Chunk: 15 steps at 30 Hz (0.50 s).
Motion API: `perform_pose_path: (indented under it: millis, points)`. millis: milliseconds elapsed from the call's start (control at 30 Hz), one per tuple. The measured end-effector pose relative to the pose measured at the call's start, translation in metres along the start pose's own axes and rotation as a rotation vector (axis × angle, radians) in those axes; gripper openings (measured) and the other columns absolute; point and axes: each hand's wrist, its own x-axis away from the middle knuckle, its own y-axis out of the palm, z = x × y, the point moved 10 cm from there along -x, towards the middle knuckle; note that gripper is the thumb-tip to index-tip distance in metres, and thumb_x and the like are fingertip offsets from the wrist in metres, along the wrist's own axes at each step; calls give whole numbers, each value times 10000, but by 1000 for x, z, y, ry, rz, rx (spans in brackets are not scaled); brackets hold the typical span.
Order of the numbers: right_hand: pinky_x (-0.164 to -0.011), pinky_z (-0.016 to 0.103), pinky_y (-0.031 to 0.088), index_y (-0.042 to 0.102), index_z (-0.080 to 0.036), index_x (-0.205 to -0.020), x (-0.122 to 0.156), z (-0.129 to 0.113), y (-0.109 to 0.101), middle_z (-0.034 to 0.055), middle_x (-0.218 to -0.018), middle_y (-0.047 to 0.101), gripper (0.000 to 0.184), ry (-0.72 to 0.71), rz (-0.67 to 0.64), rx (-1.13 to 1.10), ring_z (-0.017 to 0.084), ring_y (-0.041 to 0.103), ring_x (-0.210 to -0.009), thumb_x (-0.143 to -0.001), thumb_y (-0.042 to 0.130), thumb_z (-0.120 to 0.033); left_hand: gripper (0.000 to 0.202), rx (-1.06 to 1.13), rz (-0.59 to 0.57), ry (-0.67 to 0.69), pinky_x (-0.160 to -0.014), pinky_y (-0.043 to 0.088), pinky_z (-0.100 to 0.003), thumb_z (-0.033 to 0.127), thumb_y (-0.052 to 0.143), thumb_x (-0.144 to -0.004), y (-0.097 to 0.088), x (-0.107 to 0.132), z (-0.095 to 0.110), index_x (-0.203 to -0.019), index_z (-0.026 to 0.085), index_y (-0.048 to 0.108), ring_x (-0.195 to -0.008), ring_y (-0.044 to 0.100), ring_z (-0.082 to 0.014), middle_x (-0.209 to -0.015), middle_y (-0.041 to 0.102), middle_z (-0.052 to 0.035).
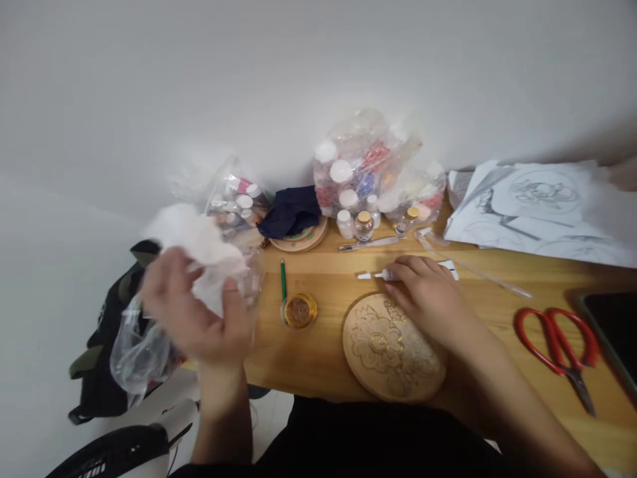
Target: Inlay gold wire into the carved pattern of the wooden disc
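Observation:
My left hand (199,312) is raised at the table's left edge, blurred by motion, its fingers curled round crumpled white tissue (199,242) and a clear plastic bag (137,348). My right hand (428,295) rests on the upper edge of a round wooden disc (391,348) with an outlined flower design. Its fingers close on a small white tube (375,275) whose tip points left. A small round dish of amber liquid (300,310) sits between the hands, with a green pencil (283,280) beside it.
Clear bags of small bottles (368,172) stand at the back against the wall, with loose bottles (354,224), a dark cloth (291,209) on another wooden disc, and a pen. Printed drawings (537,206) lie at the right; red scissors (560,348) and a dark tablet (614,328) lie nearer.

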Motion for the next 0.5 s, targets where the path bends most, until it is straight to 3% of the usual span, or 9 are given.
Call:
perform_pose_path:
  millis: [33, 67, 133, 200, 300, 367, 433, 500]
  points:
    - [-875, 446, 475, 667, -182, -1093, 1, 1, 0, 127, -1154, 673, 287, 2, 4, -12, 300, 598, -1029, -950, 469, -332, 444, 49, 25, 74, -1083, 478, -514, 178, 521, -930, 1, -1, 10, -1363, 275, 498, -1349, 492, -305, -1334, 573, -71]
    - [-876, 446, 477, 667, -178, -1099, 1, 1, -1, 130, -1151, 672, 288, 5, 10, -24, 301, 598, -1027, -948, 472, -328, 370, 110, -25, 152, -1061, 495, -479, 161, 534, -924, 9, -1, 20, -1280, 260, 569, -1285, 553, -272, -1312, 600, -70]
    - [-873, 443, 480, 667, -180, -1106, 3, 3, -2, 133, -1149, 669, 285, 10, 25, -41, 298, 598, -1017, -943, 479, -319, 256, 210, -233, 267, -996, 529, -416, 141, 507, -933, 32, 4, 36, -1124, 227, 655, -1178, 625, -225, -1268, 643, -75]
    - [-870, 437, 482, 669, -185, -1103, 4, 2, -4, 132, -1150, 668, 277, 5, 35, -53, 292, 599, -1008, -942, 483, -313, 275, 188, -396, 264, -947, 545, -393, 150, 440, -950, 49, 11, 36, -1050, 212, 688, -1118, 651, -213, -1200, 682, -80]
    - [-876, 435, 485, 669, -178, -1106, 6, 1, -4, 130, -1149, 668, 277, -6, 31, -59, 292, 601, -1010, -942, 489, -311, 318, -41, -485, 121, -933, 548, -437, 192, 417, -936, 58, 19, 7, -1072, 212, 703, -1046, 666, -245, -1087, 720, -81]
    - [-880, 435, 484, 670, -170, -1102, 7, -1, -4, 133, -1150, 667, 275, -17, 28, -60, 294, 601, -1013, -940, 492, -304, 306, -160, -504, 43, -954, 524, -535, 224, 461, -908, 57, 22, -15, -1081, 188, 711, -1102, 641, -324, -1132, 707, -123]
    - [-880, 435, 482, 671, -170, -1097, 7, -3, -4, 136, -1153, 664, 271, -28, 31, -59, 292, 600, -1012, -936, 492, -295, 307, -230, -453, -23, -998, 456, -645, 254, 509, -884, 48, 20, -38, -1101, 164, 708, -1223, 564, -415, -1290, 632, -179]
    - [-875, 435, 480, 668, -172, -1106, 8, -3, -4, 140, -1160, 659, 276, -35, 40, -58, 292, 598, -1010, -934, 491, -295, 358, -303, -365, -108, -1042, 399, -688, 298, 564, -867, 33, 17, -63, -1187, 180, 671, -1312, 486, -452, -1416, 541, -185]
